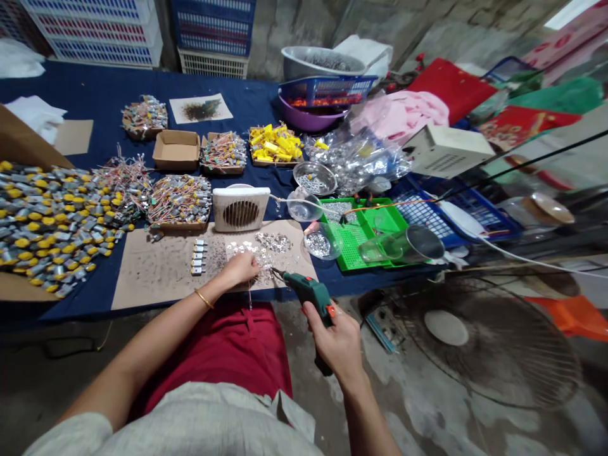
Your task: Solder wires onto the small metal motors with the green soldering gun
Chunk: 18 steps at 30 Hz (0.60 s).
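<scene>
My left hand [241, 269] is closed, its fingers pinched around a small part that they mostly hide. Thin wires [250, 296] hang below it over the table edge. Wrapped round a green pistol-shaped electric screwdriver [306, 289] with orange buttons is my right hand [339, 339]. Its narrow dark tip points left, just short of my left fingers. Under both lies a cardboard sheet [156, 272] with loose small metal pieces [274, 242] scattered on it. Left of my left hand, several small motors [197, 256] stand in a row.
A small white fan [241, 209] stands behind the cardboard. Many yellow-capped motors [52, 221] are heaped at left. Boxes of wired motors [179, 199] and yellow parts [275, 142] stand behind. Right are a dish of metal parts [319, 242], a green tray [354, 253] and a floor fan [494, 348].
</scene>
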Motion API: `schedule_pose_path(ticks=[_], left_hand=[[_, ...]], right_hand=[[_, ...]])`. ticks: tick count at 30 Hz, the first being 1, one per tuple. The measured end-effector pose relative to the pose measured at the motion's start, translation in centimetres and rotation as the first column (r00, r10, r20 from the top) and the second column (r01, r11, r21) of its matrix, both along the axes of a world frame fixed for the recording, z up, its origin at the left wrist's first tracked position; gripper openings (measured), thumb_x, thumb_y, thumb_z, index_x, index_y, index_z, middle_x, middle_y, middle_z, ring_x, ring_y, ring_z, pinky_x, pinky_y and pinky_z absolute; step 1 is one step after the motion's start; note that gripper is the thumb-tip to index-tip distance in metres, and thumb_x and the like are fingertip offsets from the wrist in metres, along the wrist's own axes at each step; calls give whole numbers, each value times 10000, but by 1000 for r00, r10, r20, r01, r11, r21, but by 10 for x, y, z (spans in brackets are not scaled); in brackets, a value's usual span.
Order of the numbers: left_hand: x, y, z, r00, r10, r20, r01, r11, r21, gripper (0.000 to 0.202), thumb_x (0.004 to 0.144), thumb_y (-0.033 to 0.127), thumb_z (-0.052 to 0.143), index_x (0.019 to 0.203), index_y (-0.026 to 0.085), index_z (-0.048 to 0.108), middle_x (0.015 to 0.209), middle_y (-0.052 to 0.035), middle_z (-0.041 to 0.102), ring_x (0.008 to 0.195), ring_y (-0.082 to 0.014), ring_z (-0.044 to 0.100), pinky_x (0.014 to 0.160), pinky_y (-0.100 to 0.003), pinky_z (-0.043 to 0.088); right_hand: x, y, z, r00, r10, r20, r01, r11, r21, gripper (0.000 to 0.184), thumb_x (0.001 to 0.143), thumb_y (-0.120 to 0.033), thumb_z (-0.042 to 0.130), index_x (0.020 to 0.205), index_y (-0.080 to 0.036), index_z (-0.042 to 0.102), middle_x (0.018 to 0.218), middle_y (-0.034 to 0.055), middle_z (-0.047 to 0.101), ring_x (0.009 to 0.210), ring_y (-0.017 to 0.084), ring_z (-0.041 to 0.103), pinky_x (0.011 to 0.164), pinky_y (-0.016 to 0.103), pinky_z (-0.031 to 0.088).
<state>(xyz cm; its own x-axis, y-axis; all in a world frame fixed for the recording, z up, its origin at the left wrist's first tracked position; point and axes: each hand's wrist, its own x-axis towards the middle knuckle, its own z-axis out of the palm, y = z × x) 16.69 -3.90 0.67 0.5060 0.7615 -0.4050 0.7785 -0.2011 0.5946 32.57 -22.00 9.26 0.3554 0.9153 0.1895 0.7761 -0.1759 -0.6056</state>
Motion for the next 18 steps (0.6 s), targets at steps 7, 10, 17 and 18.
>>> schedule_pose_path(ticks=[7,10,17,18], left_hand=[[-1,0,-2,1000,-10,-6,10,1000,-1,191,718,210,529,692,144,707,610,-58,669,588,-149,587,589,-219,421],[-1,0,-2,1000,-17,-6,17,1000,11,193,717,209,522,688,153,703,654,-63,685,624,-154,600,625,-226,436],[-3,1,-4,996,22,88,-20,999,-31,124,693,202,558,601,151,624,568,-26,624,583,-143,581,603,-227,435],[-6,-1,-5,990,55,133,-48,997,-55,128,706,209,560,604,149,610,551,-18,608,561,-137,573,591,-226,436]], right_hand=[[0,1,-1,1000,0,-11,0,1000,-4,368,849,-536,557,707,-220,681,505,33,615,578,217,634,546,269,459],[0,0,-2,1000,8,-2,-8,1000,0,368,855,-530,551,706,-220,680,512,36,618,586,219,637,556,271,464],[0,1,-2,1000,-8,-20,8,1000,4,381,845,-535,560,675,-213,671,509,41,620,566,211,638,551,264,469],[1,-1,-2,999,-19,-31,19,1000,-1,395,842,-546,557,666,-210,667,503,42,619,554,209,635,545,264,469]])
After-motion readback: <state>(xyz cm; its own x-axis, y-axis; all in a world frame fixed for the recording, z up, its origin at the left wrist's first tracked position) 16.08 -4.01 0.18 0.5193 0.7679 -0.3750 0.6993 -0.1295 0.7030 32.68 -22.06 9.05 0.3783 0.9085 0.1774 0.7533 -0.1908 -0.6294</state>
